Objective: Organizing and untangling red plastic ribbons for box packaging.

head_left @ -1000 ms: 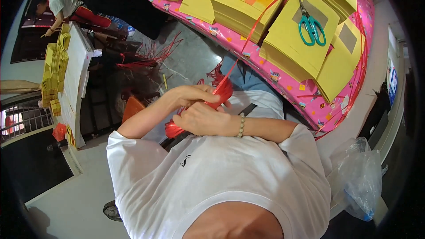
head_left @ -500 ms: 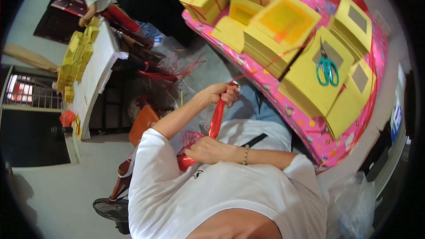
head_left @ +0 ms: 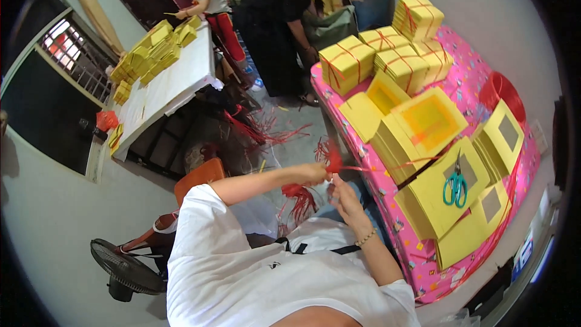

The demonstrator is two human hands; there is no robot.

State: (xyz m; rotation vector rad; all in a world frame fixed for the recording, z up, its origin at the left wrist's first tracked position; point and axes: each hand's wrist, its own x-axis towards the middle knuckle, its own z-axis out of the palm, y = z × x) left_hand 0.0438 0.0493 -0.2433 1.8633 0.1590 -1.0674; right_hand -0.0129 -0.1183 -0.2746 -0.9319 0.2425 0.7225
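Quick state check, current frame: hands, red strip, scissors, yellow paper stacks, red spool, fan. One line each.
left hand: closed, pinching the red strip
right hand: fingers curled at the red strip
red strip: held between both hands, frayed end up
scissors: shut, flat on a yellow stack
tied yellow bundles: bound with red strip
loose yellow stacks: untied
red spool: wound, on pink table
fan: on floor; running or not, cannot tell

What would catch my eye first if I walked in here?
Probably the stacks of yellow paper covering the pink table at right, green-handled scissors lying on them. At centre, the person's left hand and right hand hold a red plastic strip.
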